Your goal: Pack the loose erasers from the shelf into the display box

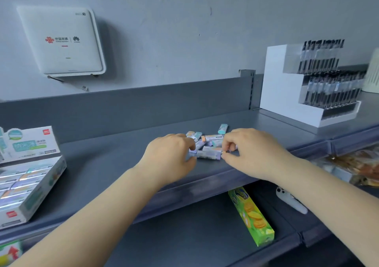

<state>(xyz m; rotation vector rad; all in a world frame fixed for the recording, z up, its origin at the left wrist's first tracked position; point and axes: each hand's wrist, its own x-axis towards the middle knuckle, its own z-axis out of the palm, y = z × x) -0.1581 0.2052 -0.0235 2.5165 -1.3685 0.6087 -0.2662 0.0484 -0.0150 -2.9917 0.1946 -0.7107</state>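
- The left hand [171,158] had its grip curled around the left end of a lilac-tipped eraser [209,154] at the near edge of the pile, thumb below and fingers above it.
- The right hand [253,154] pinched the same eraser's right end between thumb and fingertips [224,154]; a second piece seemed tucked under its curled fingers, though that was too hidden to be sure.
- The loose erasers [207,139] lay in a small heap near the middle of the shelf [114,156], some touching or overlapping; one teal-tipped eraser [222,128] sat just apart at the far side.
- The display box [30,184] stood at the shelf's left end, well apart from the heap, its lid flap up and rows of erasers already inside.
- Judged risk: with both hands sharing one eraser, a release out of step could drop it near the shelf's front edge, where it might roll onto the lower shelf beside the biscuit pack [251,215].
- Judged risk: the glossy sleeves looked slippery, so gathering several at once might spill some on the long carry to the box.
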